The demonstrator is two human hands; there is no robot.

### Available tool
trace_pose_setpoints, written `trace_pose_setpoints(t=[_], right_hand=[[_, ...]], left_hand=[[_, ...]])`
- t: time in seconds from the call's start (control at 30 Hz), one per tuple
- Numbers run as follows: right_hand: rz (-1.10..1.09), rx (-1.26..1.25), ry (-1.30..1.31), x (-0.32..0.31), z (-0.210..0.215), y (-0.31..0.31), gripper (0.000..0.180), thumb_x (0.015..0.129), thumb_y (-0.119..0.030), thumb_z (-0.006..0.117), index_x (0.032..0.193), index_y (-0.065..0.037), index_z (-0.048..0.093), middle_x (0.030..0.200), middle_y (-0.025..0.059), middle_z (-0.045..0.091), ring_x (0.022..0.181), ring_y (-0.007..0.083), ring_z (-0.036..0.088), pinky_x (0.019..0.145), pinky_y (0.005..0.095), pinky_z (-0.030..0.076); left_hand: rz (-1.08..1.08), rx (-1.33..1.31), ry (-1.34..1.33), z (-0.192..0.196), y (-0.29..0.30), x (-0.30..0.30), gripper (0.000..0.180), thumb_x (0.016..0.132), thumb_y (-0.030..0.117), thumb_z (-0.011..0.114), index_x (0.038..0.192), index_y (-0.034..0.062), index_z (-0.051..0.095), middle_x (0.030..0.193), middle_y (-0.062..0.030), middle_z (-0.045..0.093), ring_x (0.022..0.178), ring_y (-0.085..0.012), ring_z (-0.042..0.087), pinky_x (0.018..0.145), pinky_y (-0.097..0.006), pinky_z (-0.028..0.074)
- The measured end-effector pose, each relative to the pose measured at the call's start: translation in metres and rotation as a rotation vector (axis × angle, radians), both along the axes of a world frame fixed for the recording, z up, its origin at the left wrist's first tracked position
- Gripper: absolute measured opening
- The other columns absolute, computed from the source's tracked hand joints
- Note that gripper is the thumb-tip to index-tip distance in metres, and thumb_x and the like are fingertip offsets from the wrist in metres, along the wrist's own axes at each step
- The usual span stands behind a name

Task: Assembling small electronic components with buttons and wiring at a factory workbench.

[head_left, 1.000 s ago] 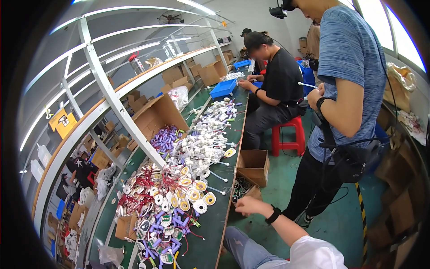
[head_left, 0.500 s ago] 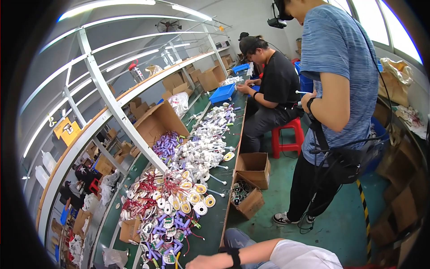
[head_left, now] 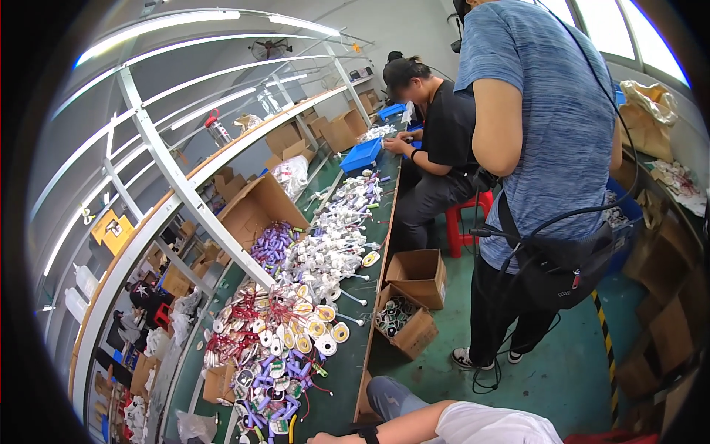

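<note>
My right hand (head_left: pixel 322 438) reaches over the bench at the lower edge, with a dark band on the wrist and a white sleeve higher up the arm. Its fingers are cut off by the picture's edge, so what they hold, if anything, is hidden. Close by lies a thin yellow tool or handle (head_left: pixel 292 428). Beside it is a heap of purple battery cells with small circuit boards (head_left: pixel 277 385). Farther along sit white round parts with yellow rings and red wires (head_left: pixel 303 325), then white plastic parts (head_left: pixel 333 237). My left hand is out of view.
An open carton (head_left: pixel 262 203) of purple cells stands on the green bench. Two cartons (head_left: pixel 418 277) sit on the floor beside it. A person in a blue shirt (head_left: pixel 547 111) stands at the right; another in black (head_left: pixel 444 126) sits working by a blue tray (head_left: pixel 361 155).
My view has shifted slightly. My right hand sits lower, more of it cut off. The standing person has turned away and appears closer; the white stick in that person's hand no longer shows.
</note>
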State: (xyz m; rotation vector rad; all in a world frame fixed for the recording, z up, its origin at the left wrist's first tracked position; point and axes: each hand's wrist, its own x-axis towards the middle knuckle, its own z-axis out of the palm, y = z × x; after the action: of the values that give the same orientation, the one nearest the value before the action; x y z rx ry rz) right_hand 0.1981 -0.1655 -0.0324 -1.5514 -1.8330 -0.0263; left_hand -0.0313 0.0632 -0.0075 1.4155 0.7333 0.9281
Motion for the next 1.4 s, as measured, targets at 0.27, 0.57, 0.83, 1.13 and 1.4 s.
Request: trace_pose_setpoints(t=[0.27, 0.57, 0.83, 1.13, 1.4], right_hand=[[0.111, 0.013, 0.1, 0.01, 0.02, -0.007, 0.015, 0.077, -0.02, 0.056, 0.079, -0.005, 0.058, 0.072, 0.0164, 0.057, 0.071, 0.0321, 0.059, 0.059, 0.042, 0.046], [0.188, 0.064, 0.222, 0.009, 0.041, -0.006, 0.018, 0.084, -0.021, 0.052, 0.082, -0.005, 0.06, 0.074, 0.0158, 0.059, 0.071, 0.0341, 0.058, 0.061, 0.0427, 0.046], [0.243, -0.14, 0.115, 0.04, 0.091, -0.004, 0.029, 0.089, -0.029, 0.05, 0.079, -0.003, 0.06, 0.07, 0.0174, 0.059, 0.067, 0.0343, 0.059, 0.059, 0.0427, 0.045], [0.385, -0.067, 0.187, 0.054, 0.131, 0.039, 0.015, 0.082, -0.014, 0.054, 0.08, 0.0, 0.059, 0.074, 0.0157, 0.058, 0.073, 0.0336, 0.058, 0.065, 0.0413, 0.045], [0.268, 0.024, 0.099, 0.054, 0.122, 0.092, 0.012, 0.079, -0.011, 0.058, 0.088, -0.006, 0.064, 0.082, 0.0106, 0.056, 0.082, 0.0299, 0.057, 0.068, 0.0396, 0.044]], left_hand=[[-0.05, 0.074, -0.019, 0.01, 0.02, -0.015, 0.054, 0.085, 0.019, 0.054, 0.132, 0.0051, 0.033, 0.113, -0.0131, 0.051, 0.09, -0.0222, 0.052, 0.076, -0.035, 0.046], [-0.038, 0.153, -0.13, 0.008, 0.032, -0.039, 0.052, 0.085, 0.02, 0.054, 0.131, 0.0055, 0.034, 0.112, -0.0128, 0.052, 0.088, -0.0218, 0.053, 0.076, -0.035, 0.046], [0.002, 0.231, -0.28, 0.0, 0.032, -0.055, 0.051, 0.085, 0.02, 0.055, 0.131, 0.0058, 0.035, 0.11, -0.0125, 0.053, 0.087, -0.0216, 0.054, 0.076, -0.035, 0.046], [0.001, 0.29, -0.377, -0.019, 0.042, -0.067, 0.05, 0.085, 0.02, 0.055, 0.13, 0.0062, 0.037, 0.109, -0.0121, 0.055, 0.085, -0.0213, 0.055, 0.076, -0.035, 0.046], [0.275, 0.46, -0.035, 0.08, -0.039, -0.031, 0.044, 0.086, 0.022, 0.056, 0.123, 0.0004, 0.045, 0.103, -0.0147, 0.06, 0.082, -0.0282, 0.058, 0.078, -0.036, 0.046]])
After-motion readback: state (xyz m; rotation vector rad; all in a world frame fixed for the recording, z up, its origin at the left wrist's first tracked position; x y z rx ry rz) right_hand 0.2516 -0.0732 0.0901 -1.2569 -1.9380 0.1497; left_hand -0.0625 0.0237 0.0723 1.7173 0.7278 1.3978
